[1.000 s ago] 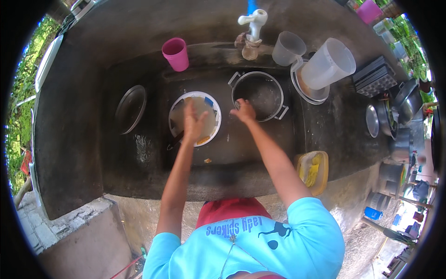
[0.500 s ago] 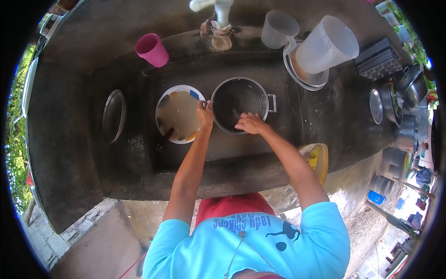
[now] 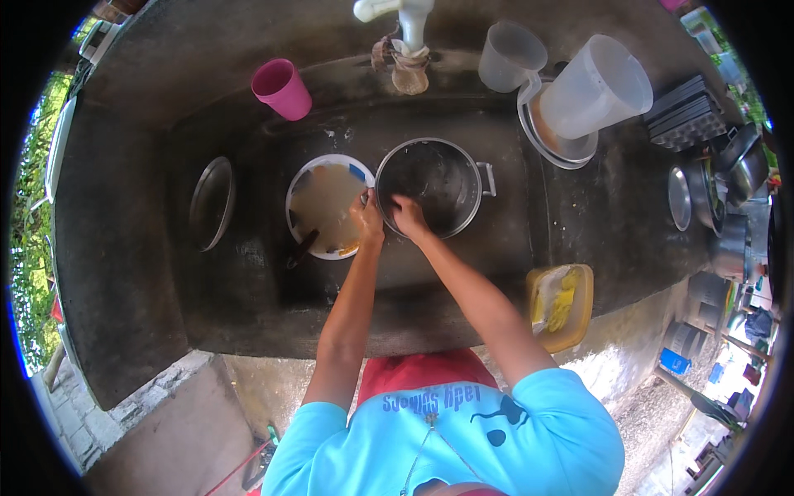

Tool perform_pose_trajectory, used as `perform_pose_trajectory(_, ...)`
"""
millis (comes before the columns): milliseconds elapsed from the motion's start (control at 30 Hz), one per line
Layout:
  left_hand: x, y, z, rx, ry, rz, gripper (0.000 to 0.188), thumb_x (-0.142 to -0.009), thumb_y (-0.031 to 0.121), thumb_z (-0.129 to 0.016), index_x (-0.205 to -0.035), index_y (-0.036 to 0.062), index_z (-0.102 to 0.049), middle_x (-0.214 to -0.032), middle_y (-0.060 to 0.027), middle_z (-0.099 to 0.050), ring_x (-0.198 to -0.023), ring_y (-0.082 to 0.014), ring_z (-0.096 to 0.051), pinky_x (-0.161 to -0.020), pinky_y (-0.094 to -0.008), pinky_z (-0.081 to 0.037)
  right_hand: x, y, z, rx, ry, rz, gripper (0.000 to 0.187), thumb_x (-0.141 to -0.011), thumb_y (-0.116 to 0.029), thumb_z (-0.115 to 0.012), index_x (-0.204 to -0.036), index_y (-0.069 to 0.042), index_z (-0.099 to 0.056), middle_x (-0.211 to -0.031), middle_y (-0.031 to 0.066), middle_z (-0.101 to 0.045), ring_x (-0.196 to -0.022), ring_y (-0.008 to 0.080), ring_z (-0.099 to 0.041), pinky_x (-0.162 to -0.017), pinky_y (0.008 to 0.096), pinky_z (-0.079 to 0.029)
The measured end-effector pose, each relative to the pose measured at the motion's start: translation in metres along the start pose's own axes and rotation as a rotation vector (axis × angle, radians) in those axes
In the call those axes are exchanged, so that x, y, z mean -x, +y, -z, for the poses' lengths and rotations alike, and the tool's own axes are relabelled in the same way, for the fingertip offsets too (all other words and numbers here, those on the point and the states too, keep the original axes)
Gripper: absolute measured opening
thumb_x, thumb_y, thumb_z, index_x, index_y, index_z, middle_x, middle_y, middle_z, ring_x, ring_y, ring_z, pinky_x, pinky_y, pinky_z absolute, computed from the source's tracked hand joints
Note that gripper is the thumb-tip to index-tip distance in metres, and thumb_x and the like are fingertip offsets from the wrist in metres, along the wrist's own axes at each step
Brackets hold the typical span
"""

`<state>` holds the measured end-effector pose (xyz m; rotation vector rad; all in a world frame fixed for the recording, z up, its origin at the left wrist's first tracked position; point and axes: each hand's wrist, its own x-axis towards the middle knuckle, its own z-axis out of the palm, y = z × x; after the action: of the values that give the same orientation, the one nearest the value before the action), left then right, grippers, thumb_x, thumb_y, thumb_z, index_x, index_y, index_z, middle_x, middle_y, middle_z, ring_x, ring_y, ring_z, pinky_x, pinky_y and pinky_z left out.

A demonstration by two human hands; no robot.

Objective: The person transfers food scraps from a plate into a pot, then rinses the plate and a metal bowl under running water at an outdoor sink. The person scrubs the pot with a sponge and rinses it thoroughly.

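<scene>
A metal pot (image 3: 451, 186) with a side handle stands in the dark sink. My left hand (image 3: 366, 219) closes on the pot's left edge, its fingers partly hidden. Inside the pot, my right hand (image 3: 409, 217) reaches against the left inner wall; its fingers are blurred, and whether they hold anything does not show. Just left of the pot is a white basin (image 3: 290, 202) of cloudy water. A dark handle (image 3: 303, 248) sticks out over the basin's lower left rim, and a blue piece (image 3: 357, 172) shows near its upper right.
A tap (image 3: 411, 33) hangs over the sink's back. A pink cup (image 3: 282, 89) stands back left, a metal lid (image 3: 212, 203) farther left. Two clear plastic jugs, the larger one (image 3: 597, 87) on metal plates, stand back right. A yellow tub (image 3: 585, 306) sits at the front edge.
My right hand has moved left within the pot, from its lower rim to the left inner wall. My left hand stays on the pot's left edge. The whole view has shifted slightly.
</scene>
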<state>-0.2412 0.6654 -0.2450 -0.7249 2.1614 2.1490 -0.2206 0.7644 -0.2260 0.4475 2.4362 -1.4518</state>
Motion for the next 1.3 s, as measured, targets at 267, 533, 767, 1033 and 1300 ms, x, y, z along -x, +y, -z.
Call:
perform_pose_trajectory(267,0.009,0.021,-0.002,-0.127,0.033,-0.050,0.020,-0.088,0.016,-0.057,-0.093,-0.0017,-0.063,-0.062,0.0013,-0.052,-0.054,-0.0074,-0.045,-0.049,-0.0251,-0.038,-0.030,-0.013,-0.011,-0.572,0.256,-0.072,0.045,-0.078,-0.016,-0.064,-0.116,0.006,-0.052,-0.117,0.0240,-0.054,-0.109,0.0288,-0.054,-0.091,0.0350,-0.042)
perform_pose_trajectory(533,0.020,0.064,-0.017,-0.208,0.044,-0.188,0.019,-0.086,0.015,-0.058,-0.089,-0.0024,-0.066,-0.063,-0.0042,-0.056,-0.059,-0.0101,-0.048,-0.056,-0.0277,-0.042,0.028,0.026,0.111,1.469,-0.331,0.260,0.027,-0.084,-0.024,-0.047,-0.099,-0.018,-0.068,-0.108,0.0022,-0.060,-0.108,0.0226,-0.044,-0.085,0.0422,-0.030)
perform_pose_trajectory(767,0.017,0.034,-0.022,-0.305,0.123,-0.269,0.018,-0.084,0.013,-0.058,-0.089,-0.0034,-0.065,-0.063,-0.0067,-0.058,-0.057,-0.0117,-0.048,-0.055,-0.0301,-0.041,0.000,0.019,0.019,0.651,-0.171,-0.304,0.044,-0.081,-0.031,-0.050,-0.117,-0.007,-0.056,-0.122,0.0139,-0.052,-0.117,0.0314,-0.046,-0.099,0.0440,-0.036)
perform_pose_trajectory(1033,0.104,0.021,-0.010,0.183,-0.138,0.063,0.030,-0.083,0.017,-0.060,-0.105,-0.0042,-0.059,-0.077,-0.0051,-0.060,-0.064,-0.0131,-0.050,-0.060,-0.0280,-0.042,-0.022,-0.030,0.008,0.042,0.333,-0.159,0.054,-0.070,-0.039,-0.069,-0.101,0.002,-0.054,-0.110,0.0169,-0.056,-0.107,0.0320,-0.052,-0.093,0.0379,-0.041)
perform_pose_trajectory(1300,0.006,0.078,0.012,-0.376,-0.439,-0.365,0.079,-0.078,0.027,-0.068,-0.138,-0.0018,-0.025,-0.132,-0.0177,-0.041,-0.117,-0.0290,-0.044,-0.097,-0.0381,-0.036,0.074,0.020,0.052,0.802,-0.186,0.421,0.027,-0.076,-0.018,-0.057,-0.102,-0.011,-0.057,-0.108,0.0093,-0.053,-0.104,0.0276,-0.051,-0.089,0.0442,-0.042)
